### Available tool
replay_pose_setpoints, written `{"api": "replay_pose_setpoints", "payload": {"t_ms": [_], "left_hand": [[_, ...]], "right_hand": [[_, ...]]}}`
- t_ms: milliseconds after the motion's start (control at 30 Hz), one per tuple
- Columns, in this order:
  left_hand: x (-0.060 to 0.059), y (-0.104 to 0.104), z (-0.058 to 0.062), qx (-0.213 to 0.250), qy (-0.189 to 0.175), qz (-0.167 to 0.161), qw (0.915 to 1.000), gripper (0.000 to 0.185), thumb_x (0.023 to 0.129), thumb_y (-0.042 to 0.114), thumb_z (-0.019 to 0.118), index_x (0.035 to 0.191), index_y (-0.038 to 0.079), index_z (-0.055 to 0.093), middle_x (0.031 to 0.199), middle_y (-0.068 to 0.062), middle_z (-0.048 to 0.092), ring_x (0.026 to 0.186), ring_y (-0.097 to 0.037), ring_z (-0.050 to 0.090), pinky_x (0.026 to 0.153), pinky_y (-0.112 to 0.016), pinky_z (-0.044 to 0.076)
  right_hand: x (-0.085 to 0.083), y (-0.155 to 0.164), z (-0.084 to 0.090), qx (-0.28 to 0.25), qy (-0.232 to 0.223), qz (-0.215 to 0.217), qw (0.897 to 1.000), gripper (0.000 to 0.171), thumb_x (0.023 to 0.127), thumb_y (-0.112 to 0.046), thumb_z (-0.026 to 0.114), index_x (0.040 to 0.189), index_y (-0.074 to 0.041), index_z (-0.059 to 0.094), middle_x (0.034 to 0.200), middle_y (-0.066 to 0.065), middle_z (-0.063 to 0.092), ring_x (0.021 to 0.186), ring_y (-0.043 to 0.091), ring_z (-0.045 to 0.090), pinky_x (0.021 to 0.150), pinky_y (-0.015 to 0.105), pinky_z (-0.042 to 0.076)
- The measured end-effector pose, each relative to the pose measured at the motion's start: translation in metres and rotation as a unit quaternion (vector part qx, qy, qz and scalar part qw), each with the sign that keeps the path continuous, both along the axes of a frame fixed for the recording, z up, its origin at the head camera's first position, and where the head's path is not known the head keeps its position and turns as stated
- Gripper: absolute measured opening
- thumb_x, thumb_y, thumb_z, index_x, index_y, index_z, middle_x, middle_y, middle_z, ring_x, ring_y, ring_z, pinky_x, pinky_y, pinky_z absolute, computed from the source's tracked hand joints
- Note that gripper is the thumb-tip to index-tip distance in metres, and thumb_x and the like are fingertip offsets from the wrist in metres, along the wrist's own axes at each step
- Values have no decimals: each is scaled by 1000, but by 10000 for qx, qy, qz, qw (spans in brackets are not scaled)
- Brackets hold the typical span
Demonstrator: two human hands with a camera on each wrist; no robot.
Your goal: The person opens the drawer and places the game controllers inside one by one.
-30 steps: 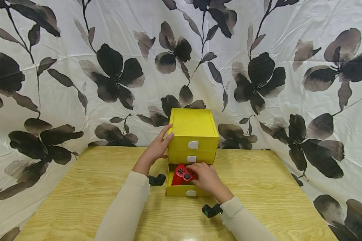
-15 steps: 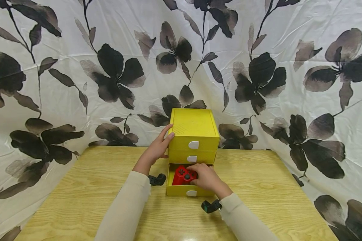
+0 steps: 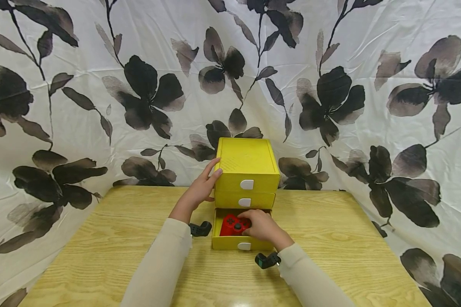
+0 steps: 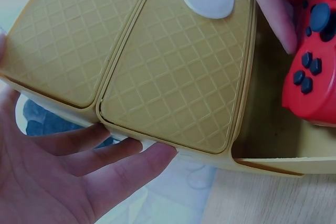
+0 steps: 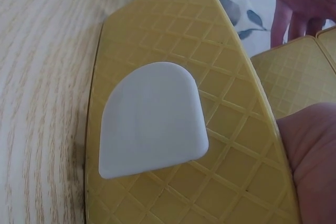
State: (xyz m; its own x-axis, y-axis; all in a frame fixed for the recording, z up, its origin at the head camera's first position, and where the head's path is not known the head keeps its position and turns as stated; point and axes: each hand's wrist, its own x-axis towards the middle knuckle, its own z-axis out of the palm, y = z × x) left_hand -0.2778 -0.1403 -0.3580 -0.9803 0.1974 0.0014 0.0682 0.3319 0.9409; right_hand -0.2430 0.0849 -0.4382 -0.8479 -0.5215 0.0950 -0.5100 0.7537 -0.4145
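Left hand [image 3: 199, 189] is lying flat against the left side of the yellow drawer box [image 3: 247, 164], fingers straight | red gamepad [image 3: 233, 224] is sitting crosswise in the pulled-out bottom drawer [image 3: 240, 244] | right hand [image 3: 263, 226] is nearer, fingers curling over its right end

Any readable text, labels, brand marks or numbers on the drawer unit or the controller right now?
None can be read.
Yellow drawer unit: embossed grid only, no lettering.
White pull tabs: blank.
Red controller: dark buttons show no legible symbols; any brand mark is too small or hidden by the right hand.
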Motion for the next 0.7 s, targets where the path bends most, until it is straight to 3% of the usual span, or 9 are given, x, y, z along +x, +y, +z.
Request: {"api": "replay_pose_setpoints", "payload": {"t_ms": [33, 500, 700], "left_hand": [[-4, -1, -5, -1, 40, 14, 10000, 58, 91, 69, 42, 144, 59, 20, 159, -11, 25, 136, -47, 39, 82, -63, 52], [-4, -1, -5, -9, 28, 52, 10000, 60, 90, 70, 42, 145, 59, 19, 159, -10, 26, 135, -47, 41, 82, -62, 53], [-5, -1, -5, 12, 4, 40, 10000, 58, 90, 70, 42, 143, 60, 20, 159, -10, 25, 136, -47, 39, 83, -63, 52]], "right_hand": [[0, 0, 0, 2, -29, -4, 10000, 43, 79, -18, 80, 120, -14, 68, 119, 6, 68, 111, 30, 61, 89, 54, 47], [1, 5, 0, -368, -390, 69, 9985, 35, 87, -18, 72, 121, -10, 68, 121, 6, 68, 114, 28, 61, 96, 46, 49], [4, 10, 1, -489, -121, 117, 9987, 30, 91, -19, 68, 120, -11, 68, 119, 6, 68, 114, 27, 61, 98, 46, 49]]}}
